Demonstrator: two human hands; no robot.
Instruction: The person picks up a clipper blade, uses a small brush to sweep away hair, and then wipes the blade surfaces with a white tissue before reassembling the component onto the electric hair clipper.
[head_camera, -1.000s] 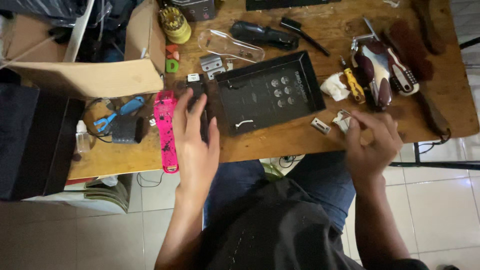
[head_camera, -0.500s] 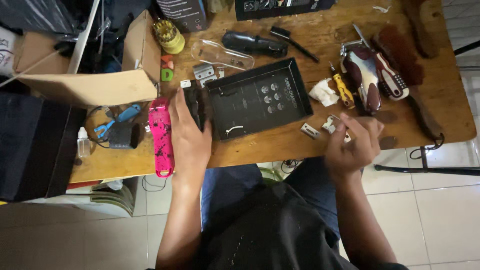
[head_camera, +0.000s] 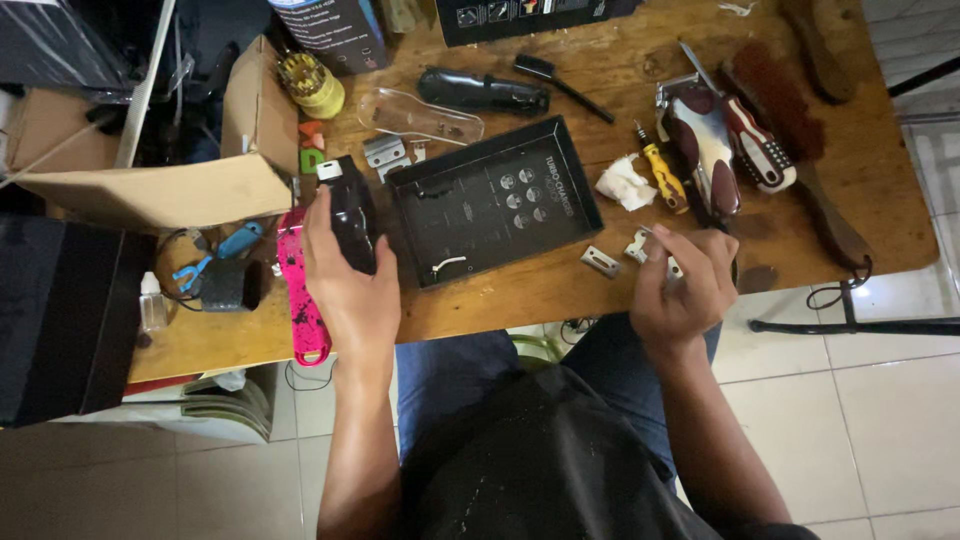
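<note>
My left hand grips a black hair clipper body on the wooden table, just left of a shallow black tray. A pink clipper lies beside that hand. My right hand pinches a small metal part near the table's front edge, with a loose metal clipper blade lying to its left. A maroon and silver clipper rests just beyond the right hand.
An open cardboard box stands at the left. Around the tray lie a black clipper, a clear plastic guard, a yellow screwdriver, a red-handled screwdriver, a crumpled white tissue and a wooden brush.
The view has shifted. My left hand now holds the black clipper body more upright beside the tray. My right hand has lifted with the small metal part off the table edge.
</note>
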